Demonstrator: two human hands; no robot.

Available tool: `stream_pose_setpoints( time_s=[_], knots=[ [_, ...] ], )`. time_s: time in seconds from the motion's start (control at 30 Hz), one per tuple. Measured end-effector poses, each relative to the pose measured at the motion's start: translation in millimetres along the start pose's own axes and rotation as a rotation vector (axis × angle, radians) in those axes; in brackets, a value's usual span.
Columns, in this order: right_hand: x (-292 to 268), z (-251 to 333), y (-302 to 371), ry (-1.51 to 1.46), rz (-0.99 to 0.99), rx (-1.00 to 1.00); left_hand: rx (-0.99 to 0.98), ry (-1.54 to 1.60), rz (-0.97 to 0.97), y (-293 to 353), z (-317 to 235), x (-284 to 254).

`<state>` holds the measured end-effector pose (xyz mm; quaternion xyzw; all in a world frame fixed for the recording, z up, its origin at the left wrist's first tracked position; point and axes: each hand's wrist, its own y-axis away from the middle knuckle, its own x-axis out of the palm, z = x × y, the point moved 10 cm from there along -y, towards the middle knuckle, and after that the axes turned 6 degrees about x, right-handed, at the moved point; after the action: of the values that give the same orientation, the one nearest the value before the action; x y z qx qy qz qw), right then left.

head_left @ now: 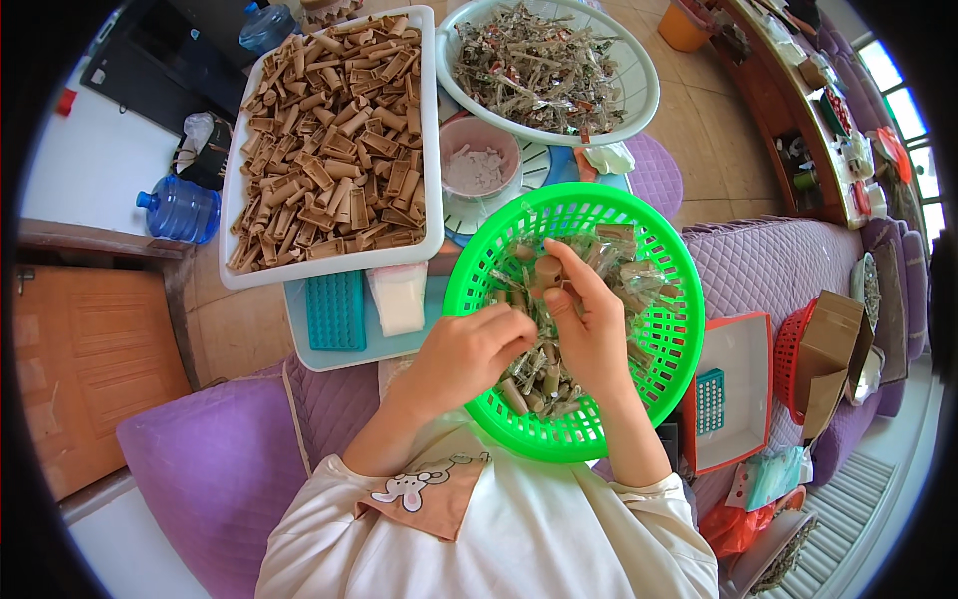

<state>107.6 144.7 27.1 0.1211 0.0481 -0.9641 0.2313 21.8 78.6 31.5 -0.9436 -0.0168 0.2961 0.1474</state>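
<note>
A bright green plastic basket (689,309) is in front of me. Inside lie many short brown cylinders (551,379), several in crinkled clear film. Over its middle, my right hand (591,334) pinches one brown cylinder (548,271) between thumb and fingers, its round end showing. My left hand (469,354) is closer to the basket's left rim, its fingers curled together in a pinch. What those fingers hold, if anything, is hidden or too small to name. Both forearms reach in from the lower edge, the right one crossing the basket's near rim.
A white tray (432,150) heaped with brown half-tube pieces (339,140) stands far left. Beyond the basket are a pale colander (649,85) of crumpled clear wrappers and a pinkish bowl (507,165). A teal holed tray (335,311) lies left, an orange-red box (733,419) right.
</note>
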Motion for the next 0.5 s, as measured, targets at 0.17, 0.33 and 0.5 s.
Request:
stream_pose_setpoints(
  time_s=[0.17,0.33,0.5],
  knots=[
    [3.8,-14.9,3.5,0.033,0.094,0.184,-0.376,0.246,-0.094,16.5,50.9,1.1],
    [16.5,-41.6,11.3,-0.007,0.228,0.335,-0.338,0.125,-0.089,14.8,49.3,-2.6],
    [25.9,-57.9,18.2,-0.212,0.307,0.515,-0.27,0.048,-0.145,14.9,53.3,-2.3]
  ],
)
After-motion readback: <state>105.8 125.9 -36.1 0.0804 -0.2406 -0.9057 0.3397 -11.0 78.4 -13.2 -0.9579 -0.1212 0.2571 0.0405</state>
